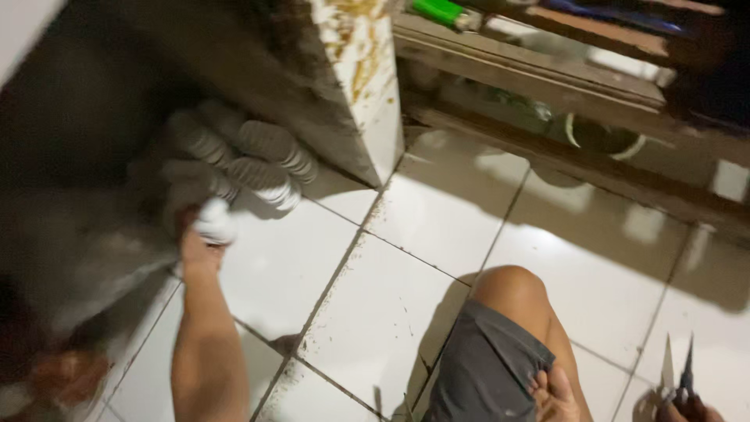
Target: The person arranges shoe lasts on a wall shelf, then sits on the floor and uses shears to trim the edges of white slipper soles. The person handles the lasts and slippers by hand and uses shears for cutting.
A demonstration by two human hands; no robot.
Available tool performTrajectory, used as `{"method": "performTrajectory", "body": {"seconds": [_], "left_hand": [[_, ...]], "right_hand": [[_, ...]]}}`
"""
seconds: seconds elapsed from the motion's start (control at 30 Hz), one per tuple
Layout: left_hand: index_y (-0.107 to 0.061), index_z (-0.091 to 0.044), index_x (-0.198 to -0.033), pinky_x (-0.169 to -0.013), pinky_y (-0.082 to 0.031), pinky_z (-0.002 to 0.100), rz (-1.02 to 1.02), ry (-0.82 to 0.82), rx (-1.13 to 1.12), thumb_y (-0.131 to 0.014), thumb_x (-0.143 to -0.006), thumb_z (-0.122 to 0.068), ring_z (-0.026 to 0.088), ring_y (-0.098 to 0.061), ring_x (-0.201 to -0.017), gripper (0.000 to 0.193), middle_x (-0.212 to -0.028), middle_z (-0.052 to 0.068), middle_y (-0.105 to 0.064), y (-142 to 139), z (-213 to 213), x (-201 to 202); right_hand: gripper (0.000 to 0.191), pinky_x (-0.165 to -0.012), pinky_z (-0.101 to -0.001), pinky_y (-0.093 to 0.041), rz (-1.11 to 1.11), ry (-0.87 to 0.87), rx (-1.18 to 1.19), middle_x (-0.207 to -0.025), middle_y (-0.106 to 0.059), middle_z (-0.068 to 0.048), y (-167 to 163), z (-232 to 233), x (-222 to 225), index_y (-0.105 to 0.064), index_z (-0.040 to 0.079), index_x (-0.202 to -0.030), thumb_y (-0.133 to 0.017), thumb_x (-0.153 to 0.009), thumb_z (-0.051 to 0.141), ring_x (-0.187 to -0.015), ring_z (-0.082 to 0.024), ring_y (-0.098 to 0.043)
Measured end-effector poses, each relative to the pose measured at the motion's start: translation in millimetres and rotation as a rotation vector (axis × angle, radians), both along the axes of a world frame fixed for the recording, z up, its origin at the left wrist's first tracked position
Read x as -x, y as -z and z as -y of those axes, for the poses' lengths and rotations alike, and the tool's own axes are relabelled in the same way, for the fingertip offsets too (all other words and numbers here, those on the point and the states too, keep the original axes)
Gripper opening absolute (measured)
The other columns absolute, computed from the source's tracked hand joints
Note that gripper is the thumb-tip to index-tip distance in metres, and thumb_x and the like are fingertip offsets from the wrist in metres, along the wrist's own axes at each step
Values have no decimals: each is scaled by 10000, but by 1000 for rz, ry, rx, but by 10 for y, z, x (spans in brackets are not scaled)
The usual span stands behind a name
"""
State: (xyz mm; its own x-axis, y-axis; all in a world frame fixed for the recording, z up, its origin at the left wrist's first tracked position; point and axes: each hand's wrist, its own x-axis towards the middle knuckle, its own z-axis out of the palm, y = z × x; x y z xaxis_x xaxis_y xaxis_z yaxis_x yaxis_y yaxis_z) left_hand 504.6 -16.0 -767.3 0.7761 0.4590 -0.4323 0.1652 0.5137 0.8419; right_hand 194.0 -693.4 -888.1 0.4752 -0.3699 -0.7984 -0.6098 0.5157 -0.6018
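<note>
My left hand (200,248) reaches out to the left and is shut on the end of a white ribbed roll (215,221). That roll belongs to a pile of several white ribbed rolls (262,160) lying on the floor under a dark overhang. At the bottom right corner, my right hand (687,409) is partly cut off by the frame edge. It holds a pair of scissors (678,366) with the blades pointing up and slightly apart. My bent knee (512,291) in grey shorts (484,367) rises between the two hands.
The floor is white tile (391,305) with dirty grout lines. A white post (367,86) with brown stains stands behind the rolls. Low wooden rails (547,86) run along the back right, with a green object (437,9) on top. Blurred dark shapes fill the left edge.
</note>
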Motion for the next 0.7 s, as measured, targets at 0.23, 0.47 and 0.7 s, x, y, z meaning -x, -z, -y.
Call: {"method": "performTrajectory", "body": {"seconds": [0.23,0.47,0.7], "left_hand": [[-563,-63,-1374,-1040,-489,423,-35,189,85,-685,-819,-280,252,-620,-1191,609,-1283,79,-646,304,1040,1176],[-456,14,-1483,-1006,-543,446,33,539,210,-734,-763,-231,299,-592,-1209,810,-1320,167,-593,105,2829,1977],[-332,-76,-1476,-990,-571,452,-177,724,-44,-756,-664,-209,340,-583,-1256,926,-1334,209,-550,-318,3493,1714]], "right_hand": [[364,-674,-423,-551,-20,-241,205,-776,-732,-171,-211,146,49,-738,-35,-1036,-711,-943,315,-676,-318,-688],[379,-750,-427,-559,-128,-671,1290,-758,-735,-173,-942,1503,464,-781,-44,-1040,-772,-910,313,-707,-311,-718],[527,-729,-424,-546,-35,-546,1312,-903,-707,-170,-955,1350,672,-720,-42,-1252,-804,-873,314,-765,-300,-687]]}}
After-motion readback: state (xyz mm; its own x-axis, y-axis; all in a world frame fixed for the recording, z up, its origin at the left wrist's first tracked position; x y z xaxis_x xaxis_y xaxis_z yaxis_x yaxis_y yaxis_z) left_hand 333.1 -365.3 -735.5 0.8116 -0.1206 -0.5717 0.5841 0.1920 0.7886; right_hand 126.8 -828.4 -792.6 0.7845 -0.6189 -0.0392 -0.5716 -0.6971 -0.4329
